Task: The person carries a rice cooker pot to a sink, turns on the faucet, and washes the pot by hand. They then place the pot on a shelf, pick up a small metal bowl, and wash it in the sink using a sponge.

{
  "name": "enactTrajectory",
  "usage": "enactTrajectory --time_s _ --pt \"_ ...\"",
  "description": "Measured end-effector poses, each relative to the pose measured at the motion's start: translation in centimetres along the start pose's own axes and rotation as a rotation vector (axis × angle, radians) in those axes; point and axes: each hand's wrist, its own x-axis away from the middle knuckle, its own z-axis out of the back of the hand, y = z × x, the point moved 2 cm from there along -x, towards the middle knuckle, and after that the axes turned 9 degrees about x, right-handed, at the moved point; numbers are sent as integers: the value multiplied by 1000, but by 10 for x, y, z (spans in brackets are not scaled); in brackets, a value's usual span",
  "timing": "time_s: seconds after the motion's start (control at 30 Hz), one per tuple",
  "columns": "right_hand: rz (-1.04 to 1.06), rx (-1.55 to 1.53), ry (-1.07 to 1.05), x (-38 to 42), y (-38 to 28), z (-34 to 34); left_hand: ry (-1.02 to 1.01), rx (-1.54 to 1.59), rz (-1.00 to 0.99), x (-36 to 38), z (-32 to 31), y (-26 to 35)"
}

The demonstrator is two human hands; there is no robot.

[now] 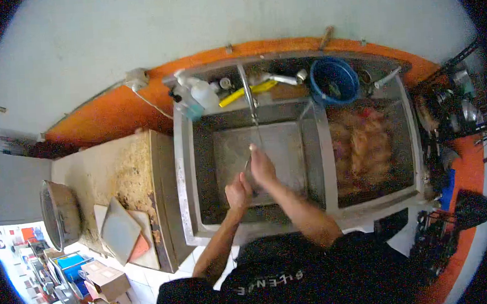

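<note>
Both hands are over the left basin of the metal sink [327,152], below the faucet [247,90] and its thin stream of water. My left hand [239,192] is closed around the lower end of a slim dark object [248,163], whose kind I cannot make out. Just above and to the right, my right hand [262,167] is closed against the upper part of that object. Motion blurs its fingers, so what lies inside them is hidden.
Blurred orange-brown items [366,144] fill the right basin. A blue bucket [334,80], a yellow-handled item [248,93] and bottles [204,94] line the back ledge. On the left, a stained counter [102,166] holds a metal pot [62,216] and cutting boards [120,232].
</note>
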Motion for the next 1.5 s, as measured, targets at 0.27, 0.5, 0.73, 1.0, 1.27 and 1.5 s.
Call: enactTrajectory --time_s 0.27,0.5,0.73,1.0,1.27,1.5 --pt "-428 -1084 -309 -20 58 -33 174 323 329 -8 17 6" --pt "-736 -1610 -210 21 42 6 254 1132 1010 -16 2 -33" --pt "-353 -612 476 21 113 -47 56 991 817 -7 -93 -147" --pt "567 -98 142 54 28 36 -210 1178 866 -32 -18 17" --pt "430 -342 -113 50 39 25 -152 897 545 -5 6 -20" --pt "107 11 301 24 29 -32 -235 736 448 19 -21 0"
